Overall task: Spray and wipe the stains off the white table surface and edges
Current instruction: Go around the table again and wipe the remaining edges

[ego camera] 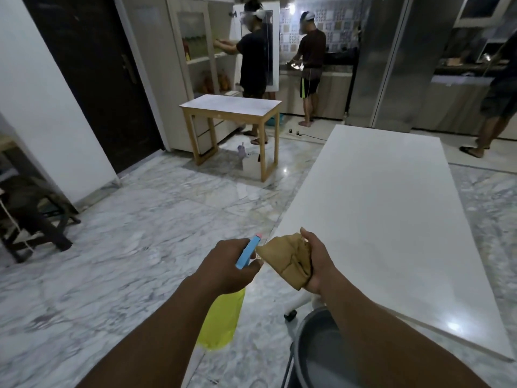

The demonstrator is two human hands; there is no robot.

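Observation:
The long white table (391, 219) stretches away on the right, its near left corner just behind my hands. My left hand (226, 267) grips a spray bottle (222, 320) with a yellow body and a blue head, the nozzle pointing up and right toward the table corner. My right hand (316, 264) holds a folded tan cloth (291, 259) in front of the table's left edge, close to the nozzle. No stains can be made out on the white top from here.
A grey bucket (316, 348) stands below my right forearm, next to a castor wheel (291, 315). A small wooden table (232, 107) stands ahead on the marble floor (126, 247). Three people stand by the kitchen counters at the back. A dark chair (30, 217) is at the left.

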